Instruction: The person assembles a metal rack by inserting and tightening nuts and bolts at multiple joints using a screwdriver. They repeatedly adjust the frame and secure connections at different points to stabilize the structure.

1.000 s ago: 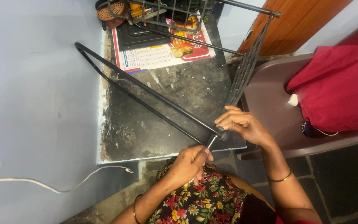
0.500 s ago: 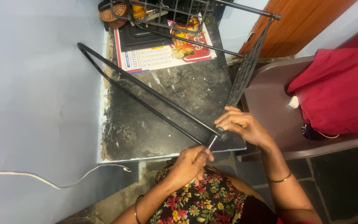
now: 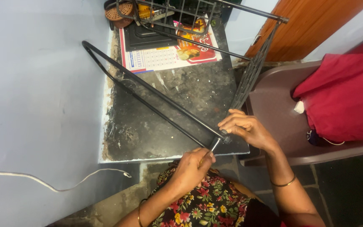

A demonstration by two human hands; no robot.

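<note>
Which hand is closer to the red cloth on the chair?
Right. The right hand grips the black metal frame just beside the chair that holds the red cloth. The left hand is lower, at the table's front edge, farther away.

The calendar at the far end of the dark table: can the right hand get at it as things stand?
Probably not freely. The right hand grips the near end of the black metal frame, whose bars cross the table between it and the calendar, and a wire rack overhangs it.

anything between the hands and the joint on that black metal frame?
Nothing visible. The right hand already grips the looped black metal frame at its near end, and the left hand holds a slim metal tool with its tip at that joint.
</note>
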